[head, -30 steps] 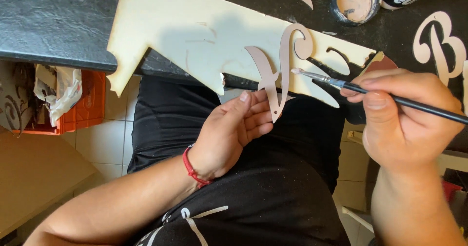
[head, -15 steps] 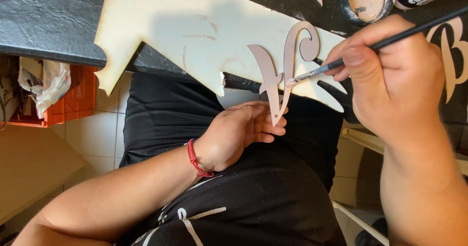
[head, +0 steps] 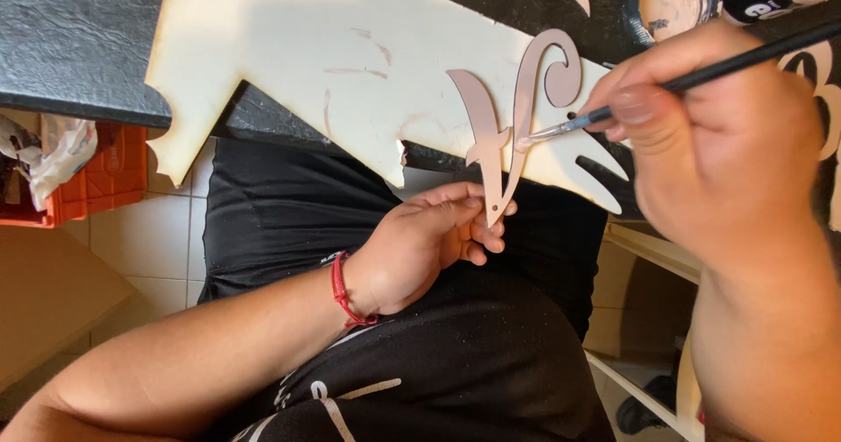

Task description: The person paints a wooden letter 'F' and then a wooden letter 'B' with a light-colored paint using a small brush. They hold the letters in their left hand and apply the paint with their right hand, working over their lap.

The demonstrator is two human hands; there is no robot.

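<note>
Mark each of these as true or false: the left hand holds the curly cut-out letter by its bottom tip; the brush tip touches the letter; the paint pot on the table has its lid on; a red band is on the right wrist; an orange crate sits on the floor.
1. The left hand holds the cut-out letter by its bottom tip. True.
2. The tip of the brush, held in the right hand, touches the letter. True.
3. The paint pot has its lid on. False: it stands open, paint showing.
4. The red band is on the right wrist. False: it is on the left wrist.
5. An orange crate sits on the tiled floor. True.
</note>
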